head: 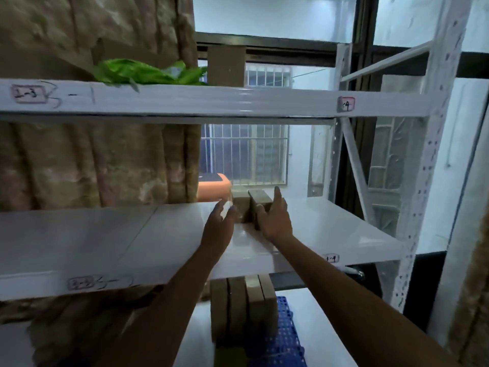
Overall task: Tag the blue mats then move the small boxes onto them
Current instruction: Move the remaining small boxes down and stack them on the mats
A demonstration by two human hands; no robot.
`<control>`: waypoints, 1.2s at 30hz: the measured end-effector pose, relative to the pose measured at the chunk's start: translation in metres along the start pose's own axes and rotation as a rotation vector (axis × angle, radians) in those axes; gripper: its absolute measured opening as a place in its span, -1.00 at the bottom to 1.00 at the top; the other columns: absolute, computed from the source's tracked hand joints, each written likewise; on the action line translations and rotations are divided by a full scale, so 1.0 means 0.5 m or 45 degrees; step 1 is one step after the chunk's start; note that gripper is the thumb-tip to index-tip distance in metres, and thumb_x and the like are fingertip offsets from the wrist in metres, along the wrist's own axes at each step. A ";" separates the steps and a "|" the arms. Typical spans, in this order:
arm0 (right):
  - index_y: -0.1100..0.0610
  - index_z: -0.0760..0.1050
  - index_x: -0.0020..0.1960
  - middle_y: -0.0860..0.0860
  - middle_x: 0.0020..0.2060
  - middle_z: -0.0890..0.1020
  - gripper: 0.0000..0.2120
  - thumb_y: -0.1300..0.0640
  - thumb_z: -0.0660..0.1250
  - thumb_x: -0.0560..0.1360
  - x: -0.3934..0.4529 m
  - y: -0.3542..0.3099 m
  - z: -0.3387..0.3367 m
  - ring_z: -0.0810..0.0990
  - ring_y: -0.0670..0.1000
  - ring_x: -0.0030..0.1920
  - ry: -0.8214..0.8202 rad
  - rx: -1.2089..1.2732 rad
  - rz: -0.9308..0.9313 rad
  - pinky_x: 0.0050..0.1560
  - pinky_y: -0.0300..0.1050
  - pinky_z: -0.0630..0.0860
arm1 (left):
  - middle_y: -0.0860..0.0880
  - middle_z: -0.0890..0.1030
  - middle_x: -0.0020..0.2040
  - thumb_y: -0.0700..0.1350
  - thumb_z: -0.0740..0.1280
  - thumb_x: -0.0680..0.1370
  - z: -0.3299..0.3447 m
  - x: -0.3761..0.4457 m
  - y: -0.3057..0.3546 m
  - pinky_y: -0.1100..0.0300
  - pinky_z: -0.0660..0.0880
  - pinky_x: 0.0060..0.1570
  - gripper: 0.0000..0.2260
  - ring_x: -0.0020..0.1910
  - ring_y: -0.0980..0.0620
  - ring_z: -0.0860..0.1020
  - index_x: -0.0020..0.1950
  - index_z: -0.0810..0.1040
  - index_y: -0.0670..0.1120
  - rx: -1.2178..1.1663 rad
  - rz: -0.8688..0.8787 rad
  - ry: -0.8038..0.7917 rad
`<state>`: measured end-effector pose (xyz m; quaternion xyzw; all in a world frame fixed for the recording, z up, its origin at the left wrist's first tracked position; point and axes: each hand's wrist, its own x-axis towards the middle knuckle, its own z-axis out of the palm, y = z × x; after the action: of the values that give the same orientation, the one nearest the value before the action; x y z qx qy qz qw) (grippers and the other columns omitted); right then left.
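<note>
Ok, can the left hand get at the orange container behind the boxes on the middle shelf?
Probably yes. The left hand is at the small boxes, and the orange container sits just behind, with open shelf before it.

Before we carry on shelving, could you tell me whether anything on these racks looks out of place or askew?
Mostly tidy. The small boxes between the left hand and right hand stand upright on the middle shelf. One oddity: a green plastic bag spills crumpled over the upper shelf's front edge.
</note>
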<state>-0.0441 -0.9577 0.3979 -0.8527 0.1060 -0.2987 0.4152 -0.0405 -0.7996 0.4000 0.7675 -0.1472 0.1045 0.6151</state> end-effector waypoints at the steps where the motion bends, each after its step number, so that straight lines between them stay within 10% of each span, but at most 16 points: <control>1: 0.00 0.05 0.64 0.16 0.52 0.39 -0.34 -0.07 0.21 0.62 0.027 0.006 0.000 0.45 0.22 0.43 -0.049 0.034 0.002 0.40 0.18 0.44 | 0.03 0.47 0.46 0.14 0.24 0.62 0.017 0.032 -0.006 -0.07 0.45 0.36 -0.56 0.35 -0.10 0.51 0.50 0.38 0.12 0.048 0.000 -0.002; 19: -0.17 0.29 0.50 0.01 0.32 0.62 -0.61 -0.10 0.16 0.68 0.041 0.066 0.017 0.64 0.11 0.23 -0.277 0.148 -0.267 0.27 0.15 0.56 | 0.10 0.62 0.26 0.08 0.34 0.52 0.019 0.063 -0.045 -0.03 0.53 0.21 -0.65 0.14 0.00 0.64 0.29 0.45 0.17 0.231 0.085 0.127; 36: -0.07 0.29 0.59 -0.30 0.15 0.57 -0.55 -0.04 0.21 0.71 -0.657 -0.214 0.175 0.61 -0.29 0.04 -0.168 0.454 -0.459 0.11 -0.25 0.59 | 0.01 0.53 0.34 0.21 0.40 0.43 -0.463 -0.463 -0.100 -0.05 0.53 0.27 -0.37 0.27 -0.01 0.54 0.48 0.39 0.12 0.234 0.147 0.403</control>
<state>-0.2613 -0.6926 0.3005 -0.7888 -0.1292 -0.3256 0.5051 -0.2344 -0.5411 0.3263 0.7848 -0.0822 0.2719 0.5508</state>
